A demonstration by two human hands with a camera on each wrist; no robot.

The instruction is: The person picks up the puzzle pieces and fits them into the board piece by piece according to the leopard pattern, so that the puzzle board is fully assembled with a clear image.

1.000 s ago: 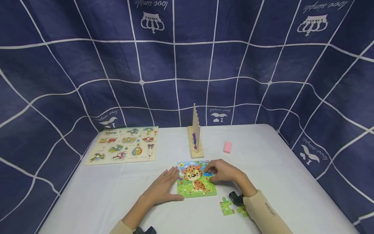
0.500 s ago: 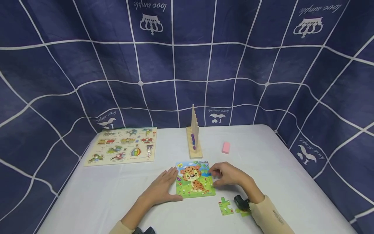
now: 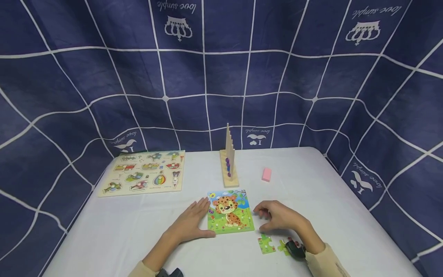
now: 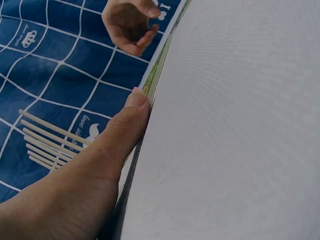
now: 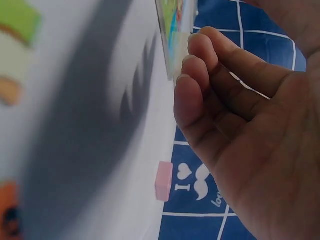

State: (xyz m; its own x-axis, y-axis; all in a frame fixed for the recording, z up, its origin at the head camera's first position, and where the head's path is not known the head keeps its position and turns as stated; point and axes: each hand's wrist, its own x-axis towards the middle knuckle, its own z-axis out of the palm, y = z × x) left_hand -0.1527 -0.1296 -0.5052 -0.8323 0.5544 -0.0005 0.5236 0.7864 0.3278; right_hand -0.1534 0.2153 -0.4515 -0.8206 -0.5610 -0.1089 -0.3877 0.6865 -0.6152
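Observation:
A square leopard jigsaw puzzle [image 3: 226, 219] lies on the white table in the head view. My left hand [image 3: 188, 223] rests beside it with fingers spread and straight, fingertips at its left edge and thumb by its lower left corner. To the right of the puzzle, my right hand [image 3: 282, 217] hovers with loosely bent fingers and holds nothing; the right wrist view shows its bare palm and fingers [image 5: 192, 107]. Just below that hand lies a green puzzle piece [image 3: 265, 245]. A second puzzle piece [image 3: 282, 247] is partly hidden by the wrist camera.
At the back left lies a wooden peg puzzle board [image 3: 145, 177] with vehicle pictures. Behind the jigsaw stands a wooden rack [image 3: 231, 181] with upright rods and a few purple and blue beads. A pink block [image 3: 266, 174] sits right of it. A dark blue curtain [image 3: 187, 111] surrounds the table.
My right hand has drawn back from the jigsaw's right side, moving right and toward me, close to the loose pieces. My left hand has stayed at the jigsaw's left edge.

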